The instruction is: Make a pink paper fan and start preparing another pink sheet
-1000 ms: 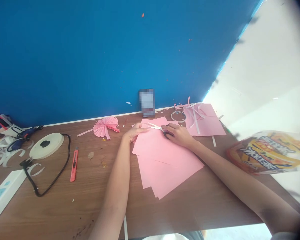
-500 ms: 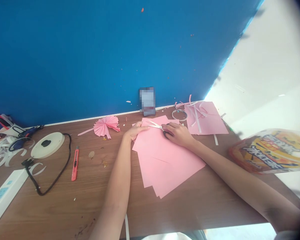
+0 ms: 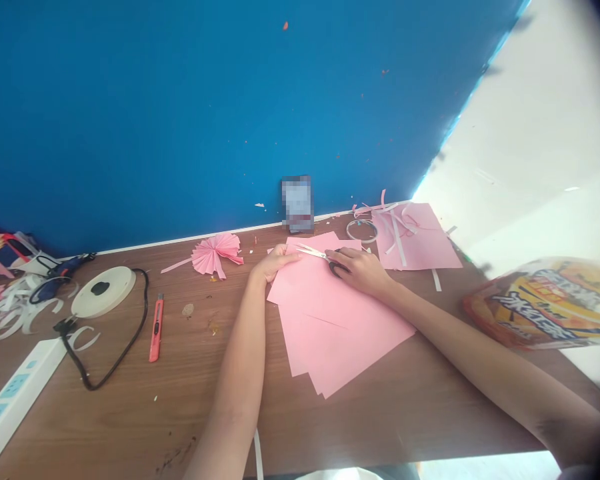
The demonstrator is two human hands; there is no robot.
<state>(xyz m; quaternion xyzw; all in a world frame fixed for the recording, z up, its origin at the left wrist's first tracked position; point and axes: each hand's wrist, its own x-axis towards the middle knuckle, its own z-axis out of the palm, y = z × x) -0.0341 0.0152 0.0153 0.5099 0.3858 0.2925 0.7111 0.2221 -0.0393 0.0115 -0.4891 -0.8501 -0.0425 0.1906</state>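
Note:
My right hand [image 3: 361,270] grips a pair of scissors [image 3: 322,256], whose silver blades point left over the far edge of a stack of pink paper sheets [image 3: 330,320] on the brown table [image 3: 130,413]. The fingers of my left hand [image 3: 275,262] pinch the top sheet's far left corner, just left of the blade tips. The blades look slightly apart at the paper's edge.
A folded pink paper fan [image 3: 213,253] lies left of my hands. Further left are an orange utility knife [image 3: 155,327], a white tape roll [image 3: 103,291] with a black cord, a glue gun [image 3: 55,275] and a power strip [image 3: 15,400]. More pink paper with strips [image 3: 415,237] lies far right, a snack bag [image 3: 545,303] beyond.
Both hands stay at the paper's far edge; the scissors shift only slightly. The camera view drifts a little, so everything sits slightly further right.

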